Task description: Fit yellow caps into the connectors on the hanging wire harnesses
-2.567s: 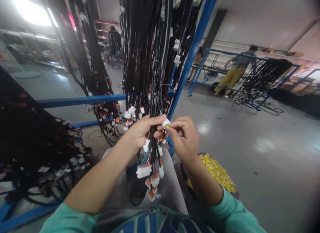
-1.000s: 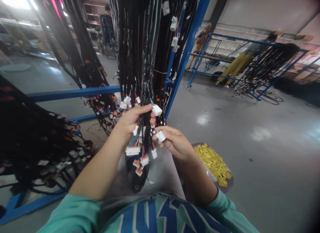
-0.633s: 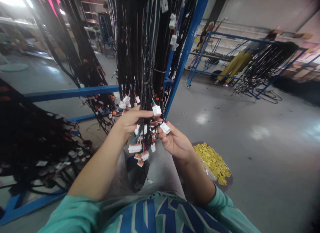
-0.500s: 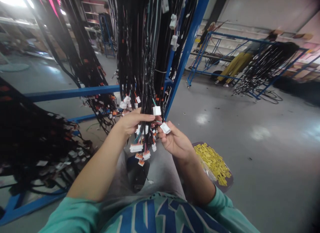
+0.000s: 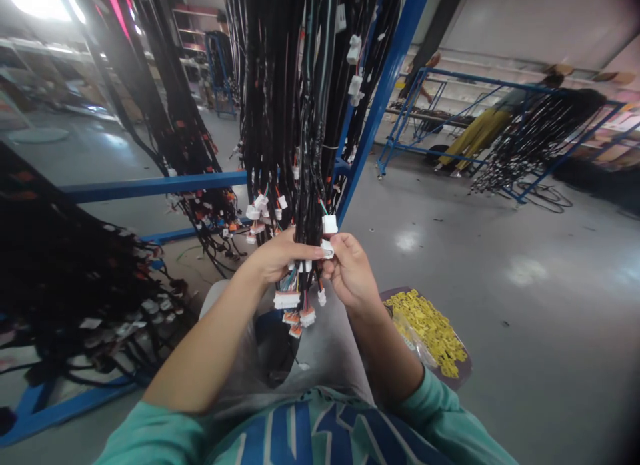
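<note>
1. Biggest thing here is the blue frame (image 5: 385, 98). Using the hands as clock centre, its post leans off toward 1 o'clock.
2. Next up, the black cables (image 5: 275, 98), a fat bundle hanging from 12 o'clock, with their plug ends dangling over the lap around 7.
3. There's a dark tray (image 5: 463, 375) at 4 o'clock, piled with yellow pieces (image 5: 427, 328) and some clear plastic. Can't see either hand holding a yellow piece, though fingers could be hiding one.
4. Left hand (image 5: 277, 255) comes in from 8 o'clock. Its grip is wrapped round a few strands, thumb reaching across to the plug.
5. Right hand (image 5: 353, 272) comes in from 4, grip narrow, pinching a plug.
6. Wide white plug (image 5: 287, 300) hangs loose at 7 to 8 o'clock.
7. Upper white plug (image 5: 329, 224) sits at 12, right above the pinched one. Can't tell if they touch.
8. Lower white plug (image 5: 327, 250) is dead centre, between both sets of fingertips. I'd call this step positioning it while the bundle is steadied. Next move calls for a firm left hold, imo, and fingers clear of the plug's face.
</note>
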Demonstrator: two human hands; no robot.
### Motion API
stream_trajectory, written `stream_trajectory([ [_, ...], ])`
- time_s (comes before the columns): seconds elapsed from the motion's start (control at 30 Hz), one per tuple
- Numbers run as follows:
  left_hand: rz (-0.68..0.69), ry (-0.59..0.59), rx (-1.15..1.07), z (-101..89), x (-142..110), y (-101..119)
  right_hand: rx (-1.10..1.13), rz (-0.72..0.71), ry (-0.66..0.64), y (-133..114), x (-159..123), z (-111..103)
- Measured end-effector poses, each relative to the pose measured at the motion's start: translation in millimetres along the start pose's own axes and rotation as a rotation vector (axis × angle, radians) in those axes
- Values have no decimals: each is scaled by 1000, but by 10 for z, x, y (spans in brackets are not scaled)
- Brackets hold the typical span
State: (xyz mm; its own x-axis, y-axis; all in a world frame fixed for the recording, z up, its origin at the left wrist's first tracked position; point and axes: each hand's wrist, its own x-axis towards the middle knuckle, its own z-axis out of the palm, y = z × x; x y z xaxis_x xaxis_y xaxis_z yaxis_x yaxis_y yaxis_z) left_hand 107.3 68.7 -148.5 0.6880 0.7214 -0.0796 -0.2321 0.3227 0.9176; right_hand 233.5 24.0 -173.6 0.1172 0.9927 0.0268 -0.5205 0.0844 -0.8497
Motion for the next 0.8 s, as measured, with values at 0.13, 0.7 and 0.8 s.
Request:
stream_trajectory([
  [0.13, -10, -26, -11, 9, 11, -29, -15, 47, 4, -13, 14, 35],
  [0.7, 30, 156, 140, 66, 47, 4, -648, -377, 778, -61, -96, -1614],
  [0.8, -3, 117, 139, 115, 69, 30, -1072, -128, 888, -49, -540, -2532],
])
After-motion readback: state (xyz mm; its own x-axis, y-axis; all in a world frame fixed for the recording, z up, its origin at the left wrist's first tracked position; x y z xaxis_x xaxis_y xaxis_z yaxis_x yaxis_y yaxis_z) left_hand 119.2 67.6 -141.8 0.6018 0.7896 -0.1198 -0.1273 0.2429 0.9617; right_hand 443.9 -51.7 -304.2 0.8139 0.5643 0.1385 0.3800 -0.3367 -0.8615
